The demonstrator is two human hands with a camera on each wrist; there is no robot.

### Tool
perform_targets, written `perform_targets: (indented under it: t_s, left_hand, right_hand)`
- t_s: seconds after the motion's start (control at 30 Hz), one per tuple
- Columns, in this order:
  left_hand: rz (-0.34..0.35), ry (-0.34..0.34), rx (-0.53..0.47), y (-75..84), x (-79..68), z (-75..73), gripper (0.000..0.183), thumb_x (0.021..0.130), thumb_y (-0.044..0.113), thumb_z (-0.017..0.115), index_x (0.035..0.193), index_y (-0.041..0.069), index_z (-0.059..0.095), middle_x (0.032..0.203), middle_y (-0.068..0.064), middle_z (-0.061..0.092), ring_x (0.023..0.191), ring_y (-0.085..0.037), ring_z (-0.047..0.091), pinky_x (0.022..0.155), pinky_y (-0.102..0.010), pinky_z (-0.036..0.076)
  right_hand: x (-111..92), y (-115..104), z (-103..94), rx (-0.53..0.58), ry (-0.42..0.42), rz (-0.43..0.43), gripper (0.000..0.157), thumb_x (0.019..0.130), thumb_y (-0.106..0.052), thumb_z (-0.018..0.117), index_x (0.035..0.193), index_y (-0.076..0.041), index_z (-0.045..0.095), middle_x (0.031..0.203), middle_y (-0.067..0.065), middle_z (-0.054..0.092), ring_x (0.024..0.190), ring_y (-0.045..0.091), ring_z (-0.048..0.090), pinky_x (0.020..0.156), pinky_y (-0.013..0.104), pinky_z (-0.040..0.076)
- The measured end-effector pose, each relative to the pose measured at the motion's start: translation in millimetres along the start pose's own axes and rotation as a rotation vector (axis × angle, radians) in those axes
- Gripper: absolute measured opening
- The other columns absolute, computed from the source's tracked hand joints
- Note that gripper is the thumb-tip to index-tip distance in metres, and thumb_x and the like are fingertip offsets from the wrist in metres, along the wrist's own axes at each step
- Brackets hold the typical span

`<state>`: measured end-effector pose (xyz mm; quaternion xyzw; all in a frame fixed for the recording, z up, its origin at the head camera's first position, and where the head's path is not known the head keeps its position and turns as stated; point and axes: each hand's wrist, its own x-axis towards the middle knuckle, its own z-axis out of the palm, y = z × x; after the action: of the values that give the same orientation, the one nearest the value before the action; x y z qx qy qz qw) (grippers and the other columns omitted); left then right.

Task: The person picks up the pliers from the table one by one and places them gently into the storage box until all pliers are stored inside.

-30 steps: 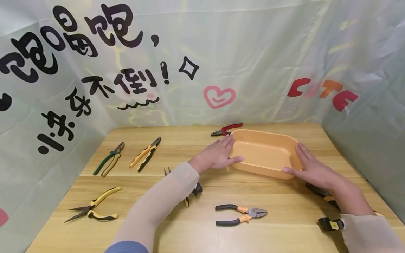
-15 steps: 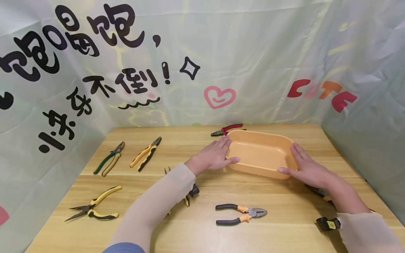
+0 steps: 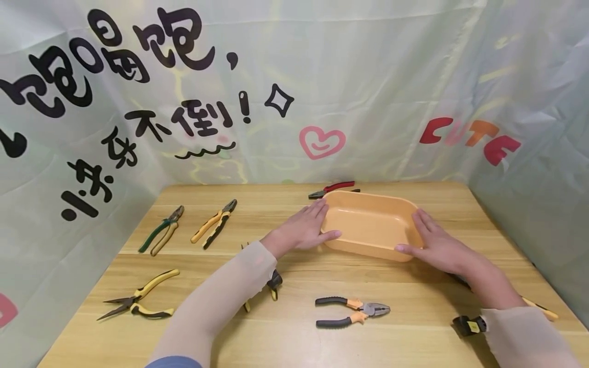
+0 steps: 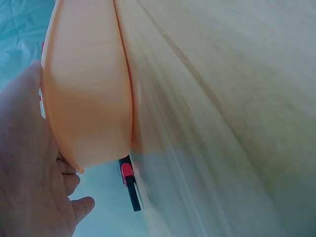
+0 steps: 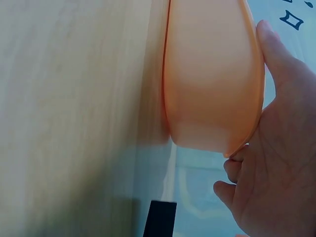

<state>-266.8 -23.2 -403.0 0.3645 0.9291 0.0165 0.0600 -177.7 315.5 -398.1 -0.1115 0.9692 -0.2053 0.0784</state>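
An orange plastic tray (image 3: 368,249), with nothing in it, is held between both hands towards the back right of the wooden table. My left hand (image 3: 303,226) holds its left end, thumb over the near rim and fingers along the end. At the right end, my right hand (image 3: 439,245) holds the rim in the same way. Both wrist views show fingertips bent at the tray's rim, and the tray's base at or very near the tabletop. Red-handled pliers (image 3: 339,186) lie just behind the tray, partly hidden by it.
Orange-and-black pliers (image 3: 357,304) lie in front of the tray. On the left are yellow long-nose pliers (image 3: 134,299), green-and-cream pliers (image 3: 171,224) and yellow-and-black pliers (image 3: 224,217). Each forearm partly covers another tool. Printed cloth walls (image 3: 368,92) enclose the table.
Both hands have shifted the tray a little to the left, keeping their hold. More of a yellow handle now shows beside the right forearm. The pliers stay where they lay.
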Motion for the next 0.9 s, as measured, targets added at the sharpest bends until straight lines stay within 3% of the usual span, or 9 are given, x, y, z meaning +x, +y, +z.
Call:
perform_targets:
  t_s: [0.9]
  left_hand:
    - [-0.046,-0.077,-0.035,-25.0,-37.4,-10.0,0.101,0.091,0.078,0.014,0.156,0.001,0.004,0.163,-0.014,-0.005,0.149,-0.023,-0.004,0.119,-0.034,0.009]
  right_hand:
    - [20,-34,10.8,-0.027,-0.009,-0.068,0.106,0.091,-0.066,0.051,0.155,0.000,-0.001,0.160,0.024,-0.011,0.141,0.054,0.007,0.107,0.070,0.018]
